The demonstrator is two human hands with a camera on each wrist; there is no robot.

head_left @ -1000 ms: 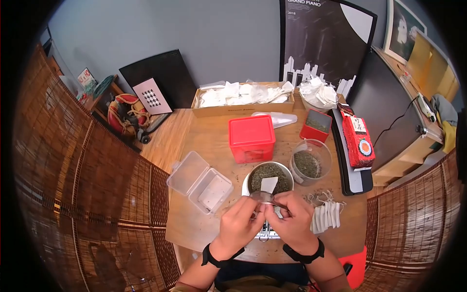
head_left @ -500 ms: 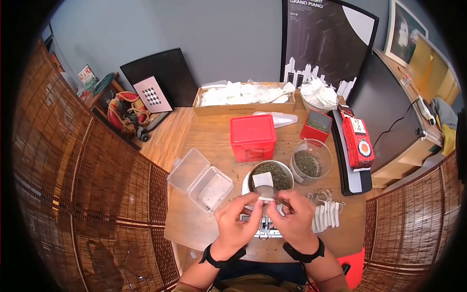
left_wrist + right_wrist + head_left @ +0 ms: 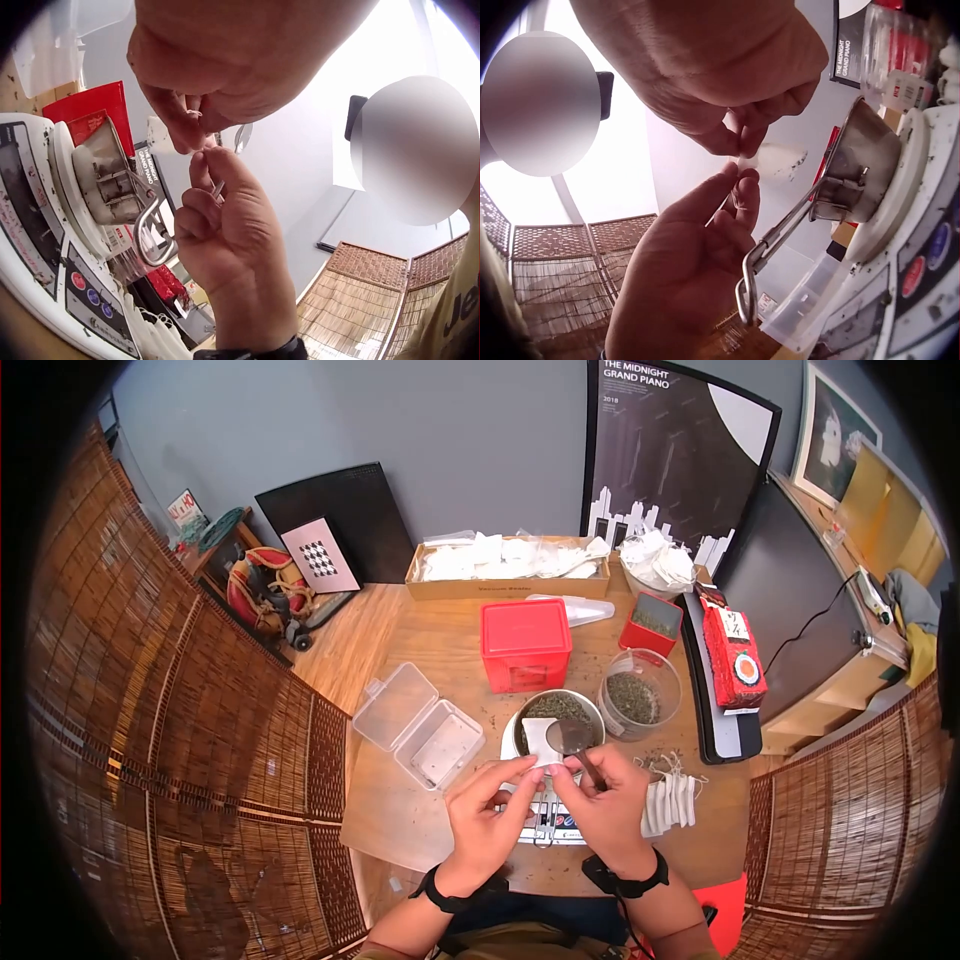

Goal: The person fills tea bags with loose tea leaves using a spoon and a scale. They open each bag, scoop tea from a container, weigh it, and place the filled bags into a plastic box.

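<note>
Both hands meet over the near rim of a metal pot [image 3: 595, 718] of dried leaves [image 3: 553, 706]. Between them stands a small white tea bag [image 3: 540, 738], its lower edge pinched by thumb and fingers of my left hand [image 3: 488, 815]. My right hand [image 3: 612, 810] pinches the same edge and also keeps a spoon [image 3: 570, 736] in its curled fingers, the bowl just right of the bag. In the right wrist view, dark specks show at the far end of the tea bag [image 3: 780, 160]. The pot sits on a kitchen scale [image 3: 37, 270].
A hinged clear box [image 3: 440, 745] lies open at left, a red lidded tin [image 3: 525, 645] behind the pot. At right stand a clear tub of leaves [image 3: 640, 695] and a row of filled tea bags [image 3: 670, 802]. A carton of white bags [image 3: 508, 588] is at the back.
The spoon bowl has swung from in front of the bag to its right. Both hands still pinch the tea bag, which stands more upright now. The view has shifted slightly.
</note>
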